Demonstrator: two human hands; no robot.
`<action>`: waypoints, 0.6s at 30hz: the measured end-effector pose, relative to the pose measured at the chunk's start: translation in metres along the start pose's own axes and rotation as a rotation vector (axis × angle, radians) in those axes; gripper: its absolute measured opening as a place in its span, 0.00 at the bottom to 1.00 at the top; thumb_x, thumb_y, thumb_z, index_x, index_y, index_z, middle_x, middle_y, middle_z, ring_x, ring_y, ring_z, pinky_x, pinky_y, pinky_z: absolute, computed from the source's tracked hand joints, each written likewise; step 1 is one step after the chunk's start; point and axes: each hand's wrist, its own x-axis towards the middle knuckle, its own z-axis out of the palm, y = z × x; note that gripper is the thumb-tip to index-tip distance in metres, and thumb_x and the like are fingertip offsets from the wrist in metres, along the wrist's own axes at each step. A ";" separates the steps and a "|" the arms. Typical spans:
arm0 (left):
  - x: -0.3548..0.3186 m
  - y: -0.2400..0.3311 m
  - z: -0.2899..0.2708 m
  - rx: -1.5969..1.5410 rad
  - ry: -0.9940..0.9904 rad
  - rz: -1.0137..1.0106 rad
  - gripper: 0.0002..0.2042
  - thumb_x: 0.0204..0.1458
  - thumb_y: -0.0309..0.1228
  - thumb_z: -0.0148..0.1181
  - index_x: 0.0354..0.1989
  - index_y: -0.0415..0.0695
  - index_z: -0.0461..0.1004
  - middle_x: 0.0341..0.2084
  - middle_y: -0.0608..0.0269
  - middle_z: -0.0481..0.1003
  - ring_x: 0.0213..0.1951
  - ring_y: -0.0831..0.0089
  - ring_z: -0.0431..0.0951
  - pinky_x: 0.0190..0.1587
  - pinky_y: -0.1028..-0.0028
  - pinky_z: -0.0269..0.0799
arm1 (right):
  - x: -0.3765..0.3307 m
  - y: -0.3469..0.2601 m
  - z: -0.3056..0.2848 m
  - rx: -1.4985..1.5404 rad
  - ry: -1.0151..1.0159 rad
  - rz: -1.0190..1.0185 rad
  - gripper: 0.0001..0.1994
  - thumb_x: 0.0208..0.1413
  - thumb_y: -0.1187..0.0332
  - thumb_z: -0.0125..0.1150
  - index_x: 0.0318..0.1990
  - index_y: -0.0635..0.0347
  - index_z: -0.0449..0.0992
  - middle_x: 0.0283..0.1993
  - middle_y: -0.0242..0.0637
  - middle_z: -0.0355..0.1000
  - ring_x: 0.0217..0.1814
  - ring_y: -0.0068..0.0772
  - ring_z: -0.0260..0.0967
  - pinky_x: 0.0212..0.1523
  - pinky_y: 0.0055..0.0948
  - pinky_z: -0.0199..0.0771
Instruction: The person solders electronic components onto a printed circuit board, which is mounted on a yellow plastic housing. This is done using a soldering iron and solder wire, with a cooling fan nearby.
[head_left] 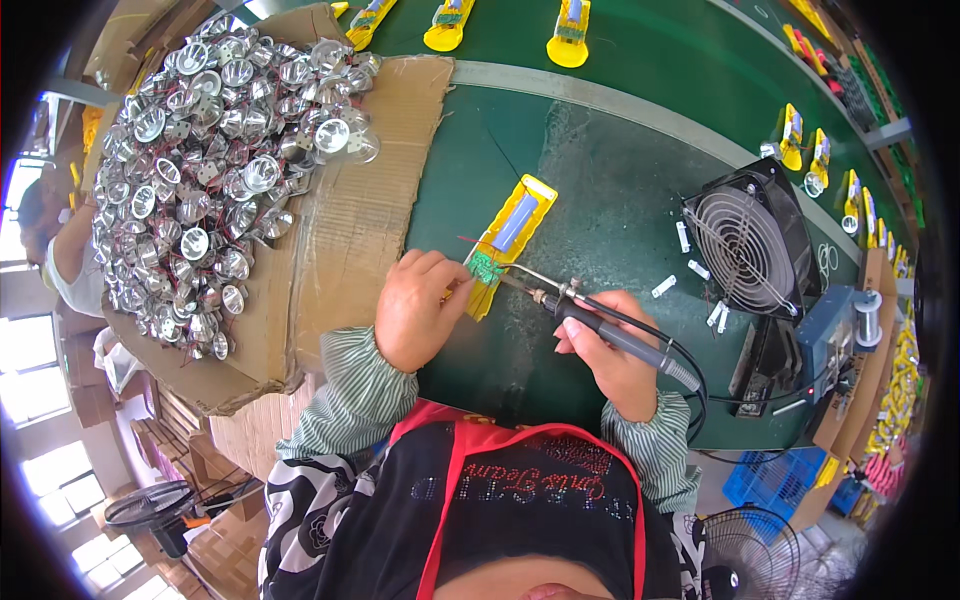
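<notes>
My right hand (612,350) grips a soldering iron (630,345) with a thin bent metal feed tube (540,277) clamped along it. Its tip reaches a small green circuit board (485,266) in the lower part of a yellow plastic housing (537,205). Above the board in that housing sits a blue-grey cylindrical battery (516,222), and thin red wires run between them. On the board's left side, my left hand (420,305) has thumb and fingertips pinched together at its edge. What those fingertips hold is too small to make out.
Shiny reflector lamp cups (200,180) lie heaped on cardboard (360,200) at the left. A black fan (750,240) stands at the right, with small white parts (664,287) beside it. A solder spool (867,320) is farther right. More yellow housings (568,45) line the far green surface.
</notes>
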 end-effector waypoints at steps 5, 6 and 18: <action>-0.004 -0.005 -0.008 -0.083 0.009 -0.156 0.05 0.47 0.27 0.61 0.26 0.38 0.75 0.20 0.58 0.70 0.26 0.61 0.70 0.29 0.66 0.65 | -0.001 0.000 0.001 0.034 0.031 -0.007 0.09 0.50 0.78 0.59 0.39 0.71 0.69 0.29 0.41 0.75 0.28 0.25 0.74 0.30 0.22 0.76; -0.003 -0.004 -0.007 -0.083 0.010 -0.156 0.05 0.47 0.27 0.61 0.26 0.38 0.75 0.20 0.58 0.70 0.26 0.61 0.70 0.29 0.66 0.65 | 0.000 0.000 0.001 0.019 0.034 -0.019 0.09 0.50 0.78 0.59 0.39 0.71 0.69 0.29 0.42 0.75 0.28 0.24 0.75 0.30 0.22 0.76; 0.000 0.006 0.005 0.026 -0.088 -0.242 0.07 0.45 0.31 0.60 0.23 0.41 0.78 0.17 0.58 0.72 0.24 0.60 0.73 0.28 0.62 0.67 | 0.005 0.004 0.004 -0.100 -0.039 -0.083 0.08 0.53 0.79 0.57 0.40 0.71 0.67 0.30 0.44 0.74 0.29 0.28 0.74 0.32 0.25 0.77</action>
